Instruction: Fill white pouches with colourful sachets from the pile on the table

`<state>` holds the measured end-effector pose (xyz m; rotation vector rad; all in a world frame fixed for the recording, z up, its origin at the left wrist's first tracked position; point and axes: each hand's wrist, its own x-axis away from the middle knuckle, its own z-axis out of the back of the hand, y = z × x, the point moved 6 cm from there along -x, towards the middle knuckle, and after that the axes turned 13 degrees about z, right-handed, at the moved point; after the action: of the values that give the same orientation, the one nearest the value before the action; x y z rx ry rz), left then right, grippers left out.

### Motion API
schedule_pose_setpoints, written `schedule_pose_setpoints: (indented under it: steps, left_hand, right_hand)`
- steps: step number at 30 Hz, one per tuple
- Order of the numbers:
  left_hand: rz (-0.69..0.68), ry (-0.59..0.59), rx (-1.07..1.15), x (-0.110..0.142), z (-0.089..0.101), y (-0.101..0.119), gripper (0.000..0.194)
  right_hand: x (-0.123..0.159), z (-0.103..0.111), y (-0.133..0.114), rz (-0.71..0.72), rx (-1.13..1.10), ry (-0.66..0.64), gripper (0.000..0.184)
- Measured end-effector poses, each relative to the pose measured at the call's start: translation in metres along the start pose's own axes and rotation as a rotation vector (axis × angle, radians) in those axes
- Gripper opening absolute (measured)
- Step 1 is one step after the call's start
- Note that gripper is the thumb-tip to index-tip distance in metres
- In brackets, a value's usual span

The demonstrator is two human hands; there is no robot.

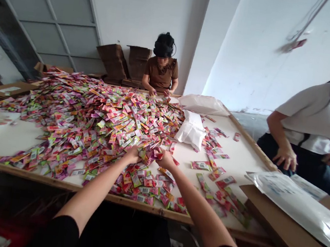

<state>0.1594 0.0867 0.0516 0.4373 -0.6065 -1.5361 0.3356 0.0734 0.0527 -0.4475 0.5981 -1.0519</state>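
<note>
A large heap of small colourful packets (93, 110), pink, green, orange and purple, covers much of the table (23, 137). Both my arms reach forward over its near side. My left hand (133, 154) is closed on several packets (147, 156) bunched between my hands. From the other side my right hand (164, 159) also grips this bunch, fingers partly hidden. More loose packets (141, 189) lie under and in front of my wrists. Just beyond my right hand sits a white plastic bag (193, 129).
A person (161, 72) handles packets across the table. Another person (315, 115) is at the right. A silvery-white bag (297, 201) lies on cardboard (281, 228) at the right corner. Another white bag (204, 103) rests at the far edge; stacked cardboard (114, 60) stands behind.
</note>
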Motion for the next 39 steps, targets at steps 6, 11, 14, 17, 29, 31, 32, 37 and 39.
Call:
schedule_pose_setpoints:
  steps: [6,11,14,17,29,31,32,37,39]
  left_hand:
    - [0.28,0.27,-0.053,-0.002,0.043,-0.046,0.008]
    - [0.489,0.415,-0.062,-0.001,0.089,-0.078,0.039]
    - [0.519,0.427,-0.077,-0.011,0.089,-0.077,0.038]
    - [0.494,0.374,-0.109,-0.025,0.061,-0.064,0.026]
    - [0.427,0.233,-0.016,-0.013,0.024,-0.022,0.026]
    - [0.396,0.168,0.06,0.005,0.026,-0.006,0.034]
    - [0.355,0.105,0.132,0.017,0.022,0.006,0.038]
    - [0.01,-0.234,0.628,0.092,-0.009,0.078,0.038]
    - [-0.029,-0.231,0.626,0.112,-0.01,0.09,0.036]
  right_hand:
    - [-0.021,-0.056,-0.002,0.137,0.204,-0.273,0.03]
    - [-0.022,-0.065,0.011,0.107,0.364,-0.362,0.034]
    - [-0.017,-0.047,0.019,0.073,0.44,-0.337,0.03]
    - [-0.006,-0.017,0.035,-0.015,0.496,-0.278,0.029]
    - [0.079,0.063,0.071,-0.224,-0.564,0.159,0.03]
    - [0.087,0.059,0.048,-0.225,-0.746,0.18,0.025]
    - [0.088,0.055,0.033,-0.228,-0.816,0.163,0.024]
    - [0.084,0.04,-0.045,-0.099,-1.018,0.088,0.023]
    - [0.084,0.033,-0.062,-0.043,-1.034,0.085,0.023]
